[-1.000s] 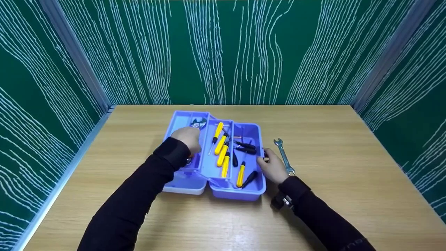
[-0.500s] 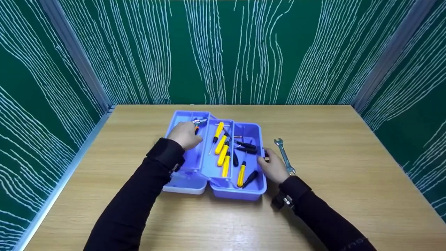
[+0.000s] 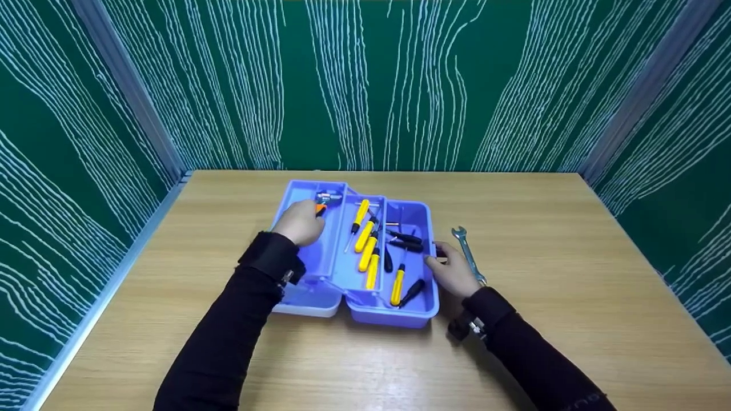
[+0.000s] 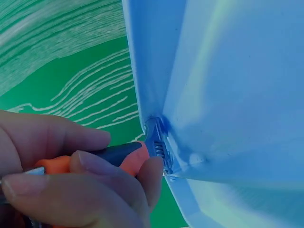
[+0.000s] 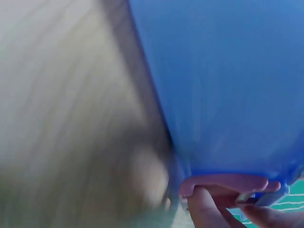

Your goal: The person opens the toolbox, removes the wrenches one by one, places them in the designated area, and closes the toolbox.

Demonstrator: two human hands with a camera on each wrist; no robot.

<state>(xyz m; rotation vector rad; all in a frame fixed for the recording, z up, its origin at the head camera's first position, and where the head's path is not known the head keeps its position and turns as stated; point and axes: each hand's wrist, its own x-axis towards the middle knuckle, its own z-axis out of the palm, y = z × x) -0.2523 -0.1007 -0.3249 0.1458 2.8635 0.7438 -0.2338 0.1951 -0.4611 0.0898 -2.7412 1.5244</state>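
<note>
My left hand (image 3: pixel 301 222) grips an adjustable wrench (image 3: pixel 321 209) by its orange and black handle over the upper left tray of an open purple toolbox (image 3: pixel 394 319). In the left wrist view, the wrench's head (image 4: pixel 159 145), with its ridged adjusting screw, overlaps the tray's corner, and my fingers wrap the handle. My right hand (image 3: pixel 454 271) holds the toolbox's right wall, thumb at the rim. In the right wrist view, its fingers (image 5: pixel 204 204) curl at a latch-like part on the box's outer side.
Several yellow-handled screwdrivers (image 3: pixel 366 237) lie in the middle tray. The deep right compartment holds black-handled tools (image 3: pixel 412 292) and another yellow screwdriver (image 3: pixel 398 285). An open-end wrench (image 3: pixel 467 251) lies on the wooden table (image 3: pixel 542 257) right of the box. Green patterned walls (image 3: pixel 377 85) surround the table.
My left hand has moved a little left and turned with the adjustable wrench, and more of its orange handle shows. My right hand stays at the toolbox's right side.
</note>
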